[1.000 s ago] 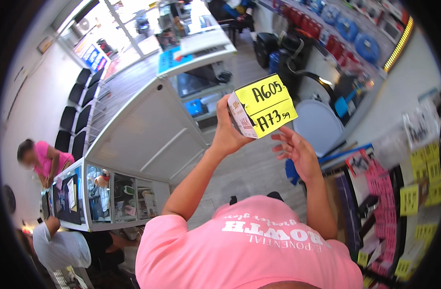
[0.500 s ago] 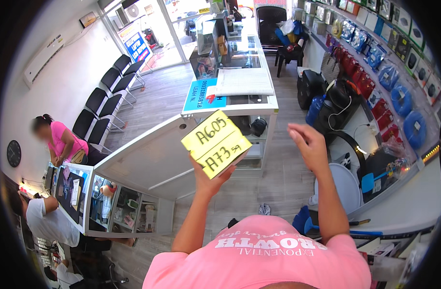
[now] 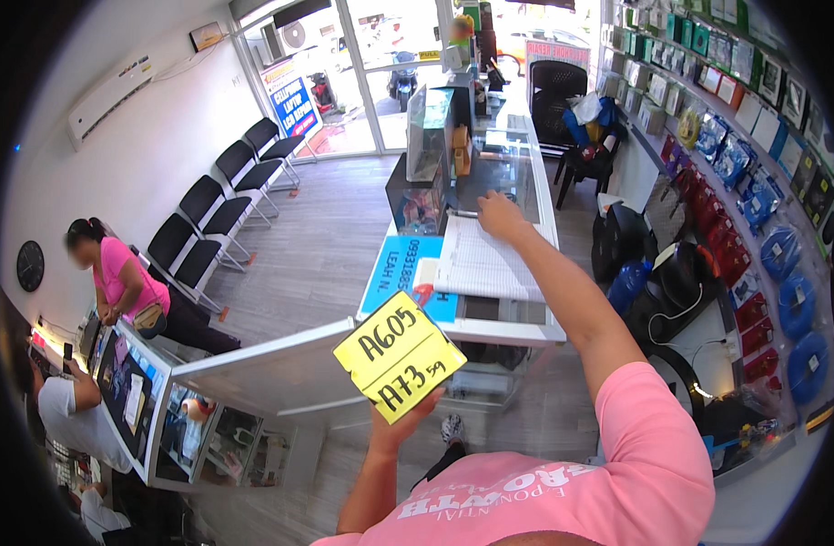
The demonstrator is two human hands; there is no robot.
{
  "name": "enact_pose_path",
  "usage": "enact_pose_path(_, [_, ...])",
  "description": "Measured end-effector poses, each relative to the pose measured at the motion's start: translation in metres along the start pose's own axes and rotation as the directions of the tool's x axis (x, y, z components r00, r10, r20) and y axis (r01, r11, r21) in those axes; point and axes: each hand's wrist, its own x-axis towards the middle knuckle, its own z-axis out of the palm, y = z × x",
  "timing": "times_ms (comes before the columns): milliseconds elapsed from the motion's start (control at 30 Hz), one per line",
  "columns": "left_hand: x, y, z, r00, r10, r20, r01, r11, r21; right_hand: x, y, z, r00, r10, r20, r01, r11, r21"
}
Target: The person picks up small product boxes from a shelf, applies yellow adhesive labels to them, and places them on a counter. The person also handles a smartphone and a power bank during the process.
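Head view: we're standing at the glass counter (image 3: 544, 335). Our right hand (image 3: 501, 217) is stretched out, resting flat with loose fingers on the lined ledger sheet (image 3: 486, 264) lying on the counter; it grips nothing. Our left hand (image 3: 401, 426) is closed on the bottom edge of a small box faced with a yellow card (image 3: 399, 356), held up tilted near the chest, well apart from the sheet. For a clean check we'd keep the card face-on and steady, and pin the sheet flat. Right wall rack (image 3: 754, 173): red, blue and green hanging packs in rows. Blue sign (image 3: 401, 278) on the counter front; blue poster (image 3: 292, 102) at the door.
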Motion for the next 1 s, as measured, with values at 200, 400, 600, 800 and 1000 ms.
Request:
enact_pose_path(200, [0.048, -0.022, -0.008, 0.991, 0.038, 0.128, -0.074, 0.953, 0.293, 0.028, 0.040, 0.017, 0.996, -0.093, 0.020, 0.094, 0.994, -0.062])
enact_pose_path(400, [0.079, -0.046, -0.012, 0.996, -0.061, 0.060, 0.063, 0.998, -0.019, 0.014, 0.027, -0.040, 1.000, 0.014, 0.013, -0.017, 0.949, 0.315])
enact_pose_path(600, [0.094, -0.041, -0.001, 1.000, -0.010, 0.012, 0.009, 0.993, 0.114, -0.138, -0.028, -0.107, 0.871, -0.467, 0.151, 0.397, 0.852, 0.341])
enact_pose_path(800, [0.113, -0.028, 0.019, 0.990, -0.133, -0.046, 0.139, 0.975, 0.173, -0.161, -0.025, -0.099, 0.882, -0.453, 0.129, 0.396, 0.862, 0.315])
enact_pose_path(1000, [0.116, -0.012, 0.032, 0.986, -0.121, -0.117, 0.146, 0.958, 0.247, -0.100, 0.022, -0.132, 0.878, -0.479, -0.009, 0.474, 0.866, 0.159])
